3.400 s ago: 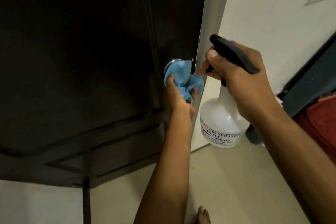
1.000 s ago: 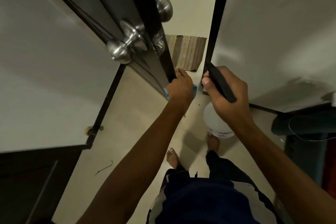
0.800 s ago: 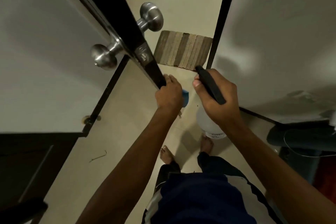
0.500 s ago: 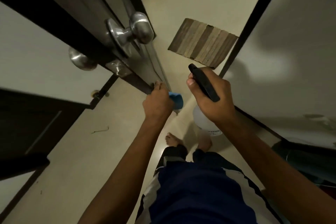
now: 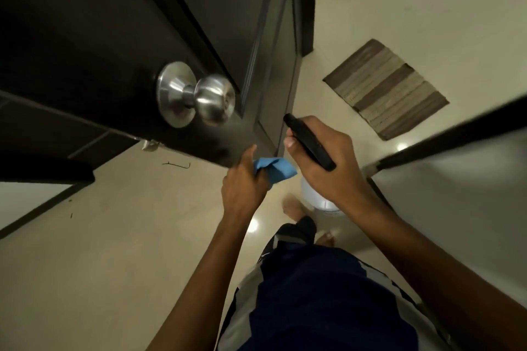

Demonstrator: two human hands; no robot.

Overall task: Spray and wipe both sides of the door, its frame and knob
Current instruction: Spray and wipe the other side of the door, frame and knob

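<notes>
Blue cloth [image 5: 275, 169] pinched in left hand [image 5: 245, 184] grip, beside door [image 5: 114, 23] edge | right hand [image 5: 328, 162] grip around spray bottle [image 5: 309, 142] | steel knob [image 5: 215, 102] above-left of left grip

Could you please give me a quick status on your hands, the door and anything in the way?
Left hand grips cloth at door edge. Right hand holds sprayer. Knob untouched. Nothing in the way.

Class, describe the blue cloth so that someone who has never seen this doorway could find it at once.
Start at the dark door and its shiny metal knob. Follow the door's edge below the knob to the left hand, which grips the blue cloth. It is the only bright blue thing; the right hand beside it holds a black-topped spray bottle.
</notes>
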